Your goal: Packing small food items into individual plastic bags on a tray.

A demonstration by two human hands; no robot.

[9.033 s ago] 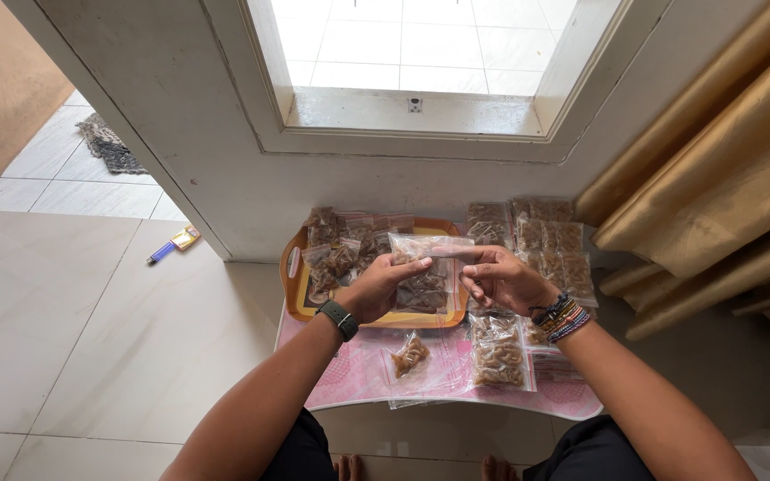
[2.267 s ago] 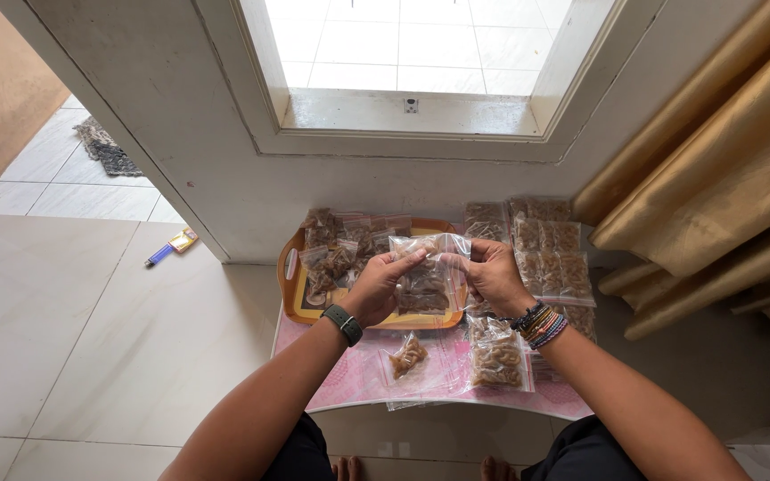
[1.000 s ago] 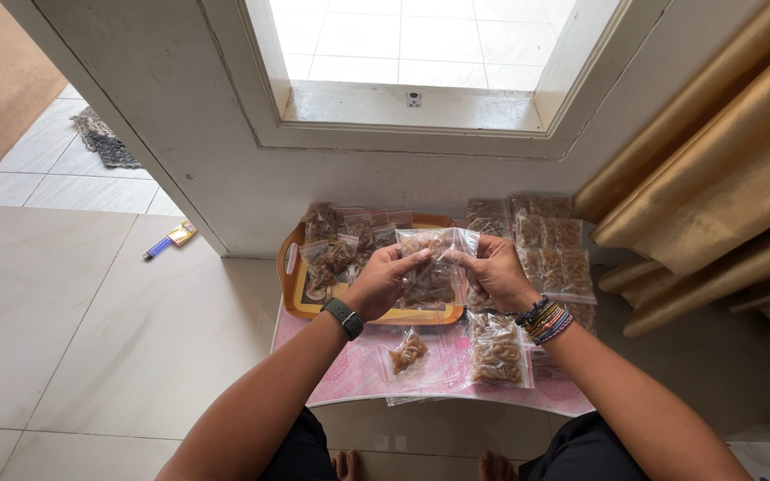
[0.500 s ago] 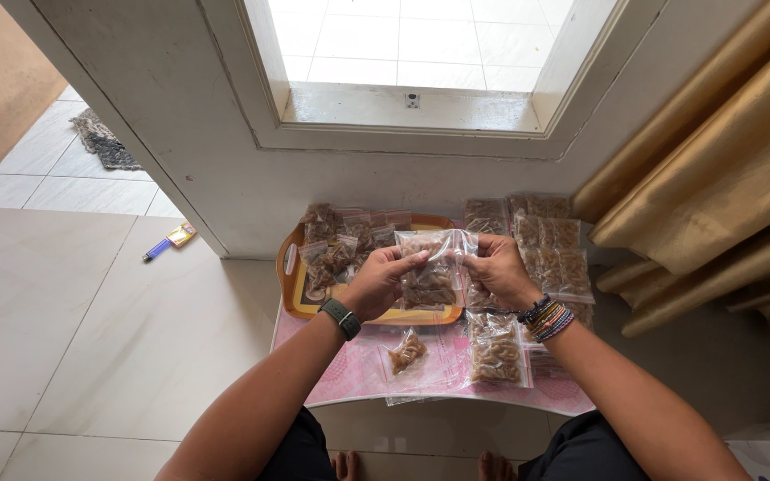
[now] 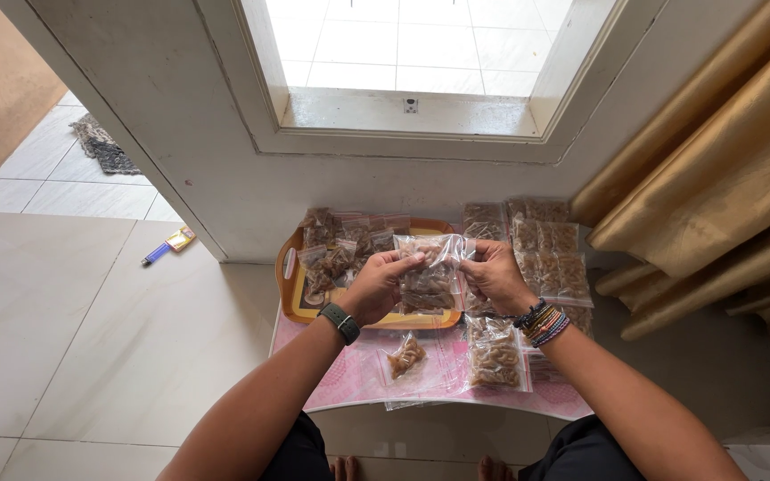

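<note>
I see left hand (image 5: 383,283) + right hand (image 5: 495,272) both pinching clear snack bag (image 5: 430,274) top | above orange tray (image 5: 300,298) | filled bag (image 5: 495,354) just below tray | pink mat (image 5: 358,379) under tray

Both forearms extend forward from the lower edge of the view and converge toward the centre. The left hand (image 5: 383,283) is raised at mid-frame, fingers curled inward and thumb pressed against the fingertips in a pinch; a dark wristwatch (image 5: 340,322) sits on its wrist. The right hand (image 5: 495,274) mirrors it — fingers bent, tips pinched near the left hand's — with a stack of coloured bracelets (image 5: 544,324) at the wrist. Both palms face each other.
</note>
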